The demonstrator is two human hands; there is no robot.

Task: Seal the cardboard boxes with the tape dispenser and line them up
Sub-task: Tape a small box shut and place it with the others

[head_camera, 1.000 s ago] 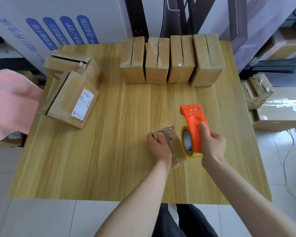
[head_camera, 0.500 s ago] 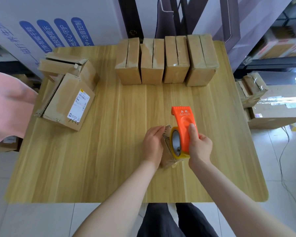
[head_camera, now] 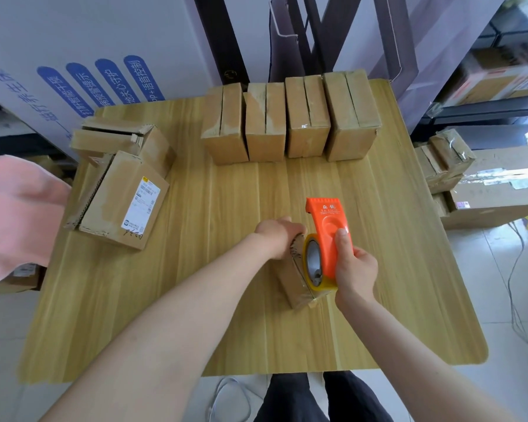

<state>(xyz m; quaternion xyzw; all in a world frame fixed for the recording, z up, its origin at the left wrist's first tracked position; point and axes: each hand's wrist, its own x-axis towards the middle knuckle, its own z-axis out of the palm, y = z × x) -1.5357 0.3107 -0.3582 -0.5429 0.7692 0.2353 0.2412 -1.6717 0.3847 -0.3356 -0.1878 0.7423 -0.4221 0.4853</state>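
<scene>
Where everything rests, the table: a light wood-grain top that fills most of the view, with the person standing at its near edge.
White board: stands behind the far left corner and carries slanted blue bars of Chinese writing.
Pink cloth: a soft pink shape at the left edge, off the table.
Floor boxes: a loose heap of cardboard cartons on the floor to the right of the table.
Row of four boxes: stand side by side along the far edge, right of centre, flaps closed, top seams running near to far.
Labelled box: lies flat at the left side with a white shipping label facing up.
Open-flapped box: just beyond the labelled box and touching it, its flaps loose.
Small box: lies near centre, slightly right, between the two hands.
Tape dispenser: orange, with a yellow-rimmed roll, and set against the small box's right side.
Right hand: wrapped around the dispenser's near end, with the thumb flat on its orange face.
Left hand: fingers curled over the small box's far end, holding it down.
</scene>
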